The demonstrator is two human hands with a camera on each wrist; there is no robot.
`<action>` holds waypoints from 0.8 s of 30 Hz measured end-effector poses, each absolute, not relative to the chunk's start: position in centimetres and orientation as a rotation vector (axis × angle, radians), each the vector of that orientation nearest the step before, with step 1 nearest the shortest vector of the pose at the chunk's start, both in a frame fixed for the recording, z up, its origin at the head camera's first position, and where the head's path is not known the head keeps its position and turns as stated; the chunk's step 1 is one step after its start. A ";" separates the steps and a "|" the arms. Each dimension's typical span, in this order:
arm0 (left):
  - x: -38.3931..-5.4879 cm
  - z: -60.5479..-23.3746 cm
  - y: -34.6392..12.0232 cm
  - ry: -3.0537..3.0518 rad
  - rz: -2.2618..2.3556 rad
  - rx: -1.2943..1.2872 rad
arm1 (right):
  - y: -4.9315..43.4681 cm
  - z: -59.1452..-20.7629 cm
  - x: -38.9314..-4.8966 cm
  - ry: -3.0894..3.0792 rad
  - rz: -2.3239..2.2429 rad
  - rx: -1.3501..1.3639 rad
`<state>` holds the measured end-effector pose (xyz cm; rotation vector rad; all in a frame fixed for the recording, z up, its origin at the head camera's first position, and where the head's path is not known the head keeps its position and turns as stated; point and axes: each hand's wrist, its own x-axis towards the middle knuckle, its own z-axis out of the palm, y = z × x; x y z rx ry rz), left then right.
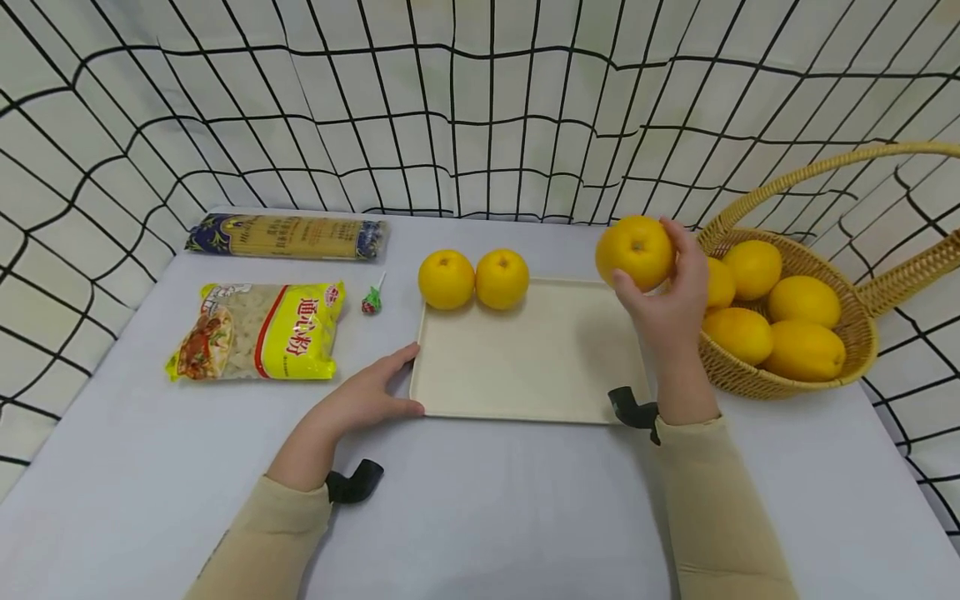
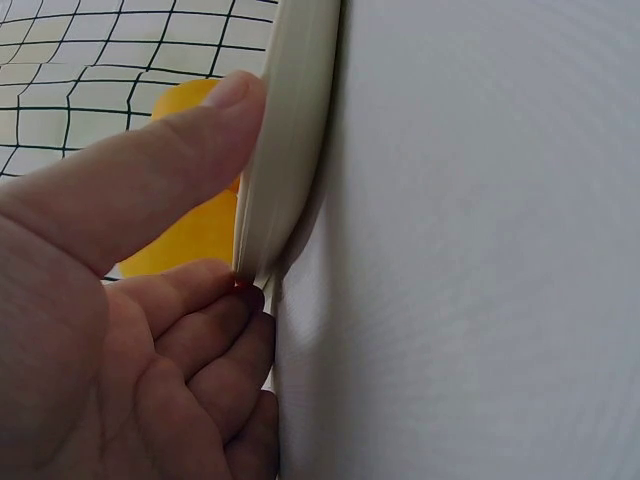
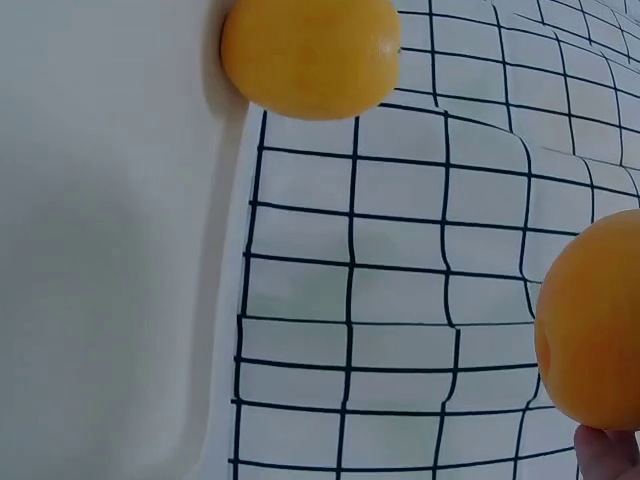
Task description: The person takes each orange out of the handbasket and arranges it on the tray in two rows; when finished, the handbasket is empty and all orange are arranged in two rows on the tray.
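My right hand [image 1: 671, 304] holds a yellow-orange orange [image 1: 635, 252] above the back right corner of a cream tray [image 1: 525, 367]. Thumb and fingers curl round the fruit; in the right wrist view that orange [image 3: 595, 320] shows at the right edge with a fingertip beneath it. My left hand [image 1: 367, 392] touches the tray's left edge near its front corner, thumb and forefinger spread apart. In the left wrist view the thumb [image 2: 190, 150] rests against the tray's rim [image 2: 290, 130]. Two more oranges [image 1: 446, 279] [image 1: 502, 279] sit side by side at the tray's back left corner.
A wicker basket [image 1: 866, 333] with a tall handle stands at the right, holding several yellow fruits [image 1: 805, 302]. On the left lie a yellow pasta bag [image 1: 258, 332], a long noodle packet [image 1: 288, 237] and a small lollipop [image 1: 372, 300]. Black netting [image 1: 491, 125] surrounds the white table.
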<state>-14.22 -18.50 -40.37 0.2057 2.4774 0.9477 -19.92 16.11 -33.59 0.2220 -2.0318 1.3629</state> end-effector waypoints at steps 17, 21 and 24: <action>-14.1 -40.3 -18.5 2.479 0.945 0.202 | 12.3 -35.7 -21.7 -2.267 1.286 0.282; -14.1 -40.3 -18.5 2.482 0.944 0.204 | 12.2 -36.3 -22.1 -2.384 1.297 0.249; -14.1 -40.3 -18.5 2.480 0.949 0.204 | 12.1 -36.7 -22.4 -2.471 1.283 0.230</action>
